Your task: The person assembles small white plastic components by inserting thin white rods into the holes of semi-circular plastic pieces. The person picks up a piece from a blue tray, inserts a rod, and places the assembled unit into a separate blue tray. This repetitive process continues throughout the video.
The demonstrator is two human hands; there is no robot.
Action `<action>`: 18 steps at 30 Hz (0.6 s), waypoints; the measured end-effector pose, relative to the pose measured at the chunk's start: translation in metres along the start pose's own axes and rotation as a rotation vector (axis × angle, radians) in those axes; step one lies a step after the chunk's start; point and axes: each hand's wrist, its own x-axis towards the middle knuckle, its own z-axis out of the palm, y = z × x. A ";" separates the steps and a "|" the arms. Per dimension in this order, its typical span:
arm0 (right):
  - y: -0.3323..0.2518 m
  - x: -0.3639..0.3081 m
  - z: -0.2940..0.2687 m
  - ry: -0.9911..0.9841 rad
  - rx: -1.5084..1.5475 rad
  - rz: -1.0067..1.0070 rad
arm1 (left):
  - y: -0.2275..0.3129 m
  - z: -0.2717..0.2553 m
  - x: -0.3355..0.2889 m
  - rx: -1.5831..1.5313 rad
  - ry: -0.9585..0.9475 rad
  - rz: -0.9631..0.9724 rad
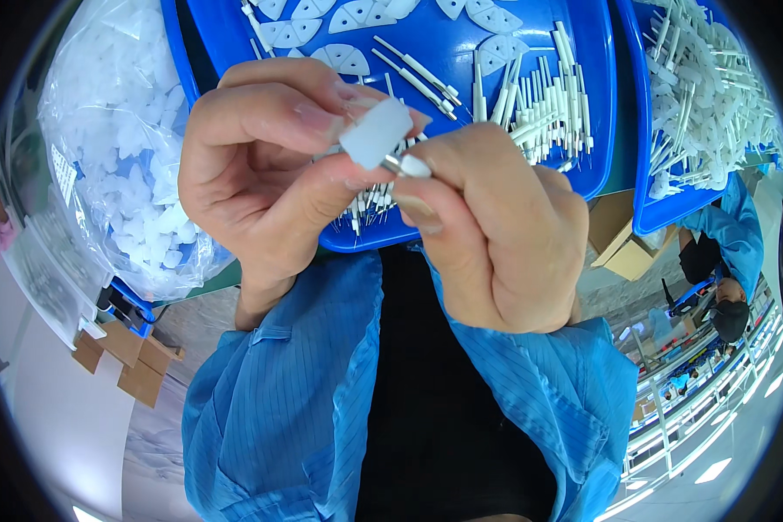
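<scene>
Above the blue tray (pixel 605 113), my left hand (pixel 261 165) pinches a small translucent white plastic piece (pixel 377 133) between thumb and fingers. Close against it, my right hand (pixel 513 226) grips a thin rod (pixel 415 166) with a white end and a metal shaft. The shaft meets the lower edge of the plastic piece; whether it is inside cannot be made out. My right fingers hide the rest of the rod. Below my hands, the tray holds white rods (pixel 565 109) with thin metal pins, and white fan-shaped plates (pixel 344 59) with small holes.
At the left stands a clear plastic bag (pixel 139 130) full of white plastic pieces. To the right, another blue tray (pixel 642 187) bears a heap of white parts with rods (pixel 696 96). An opened cardboard box (pixel 631 248) sits beneath it. A person in blue (pixel 741 235) is farther off.
</scene>
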 end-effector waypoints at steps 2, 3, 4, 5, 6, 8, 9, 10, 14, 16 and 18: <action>0.001 0.001 0.000 -0.002 0.004 -0.021 | 0.000 -0.002 -0.001 -0.005 0.003 -0.008; 0.002 0.000 -0.001 -0.009 0.014 -0.021 | -0.001 -0.004 -0.001 -0.009 -0.011 -0.002; 0.003 0.000 -0.001 -0.017 0.022 -0.023 | -0.002 -0.006 -0.001 -0.014 -0.025 0.006; 0.005 -0.002 -0.002 -0.029 0.040 -0.015 | -0.003 -0.008 0.000 -0.021 -0.051 0.019; 0.002 -0.001 -0.002 -0.042 0.094 0.010 | -0.003 -0.008 -0.001 -0.024 -0.057 0.032; -0.012 0.004 -0.007 -0.058 0.231 0.088 | -0.003 -0.002 0.000 -0.036 -0.062 0.051; -0.013 0.005 -0.010 -0.101 0.321 0.149 | -0.004 -0.001 0.000 -0.021 -0.063 0.068; -0.013 0.005 -0.012 -0.141 0.408 0.214 | -0.003 -0.001 0.000 -0.006 -0.063 0.085; -0.003 -0.004 -0.015 -0.216 0.623 0.443 | 0.000 -0.006 0.003 0.106 -0.122 0.176; -0.003 -0.004 -0.014 -0.143 0.401 0.268 | 0.001 -0.009 0.006 0.159 -0.185 0.226; 0.005 -0.006 -0.010 -0.036 0.025 -0.076 | 0.002 -0.015 0.009 0.207 -0.251 0.274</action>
